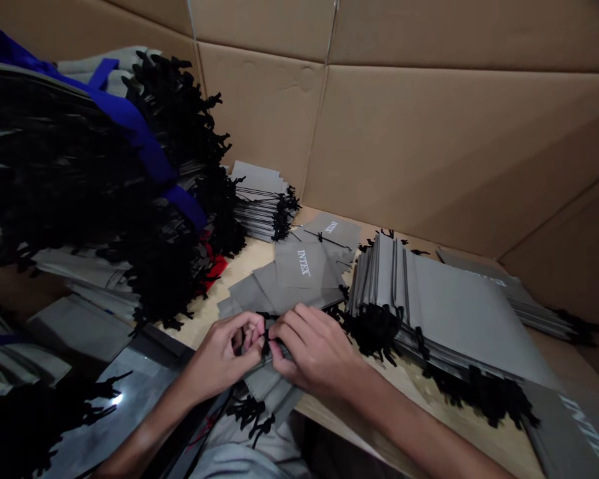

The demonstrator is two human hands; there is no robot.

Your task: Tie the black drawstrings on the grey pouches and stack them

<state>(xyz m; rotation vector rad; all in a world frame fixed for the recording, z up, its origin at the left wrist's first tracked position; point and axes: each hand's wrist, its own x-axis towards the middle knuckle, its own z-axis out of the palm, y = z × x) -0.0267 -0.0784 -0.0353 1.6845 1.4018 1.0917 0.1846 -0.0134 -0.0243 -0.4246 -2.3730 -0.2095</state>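
My left hand [224, 352] and my right hand [314, 349] meet over the black drawstring cord [267, 339] of a flat grey fabric pouch [272, 379]. Fingertips of both hands pinch the cord, partly hiding it, so its knot cannot be made out. More grey pouches [299, 273] lie fanned out just beyond my hands, one printed with white "INTEX" lettering. To the right of my right hand is a tall stack of grey pouches [459, 313], with its black cords bunched near my wrist.
A light wooden tabletop [229, 293] holds everything, walled at the back by brown cardboard sheets [419, 146]. Large piles of pouches with black cords rise at left, beside a blue strap [140, 133]. Another stack [509, 286] lies at far right, and a dark glossy surface [124, 392] sits at lower left.
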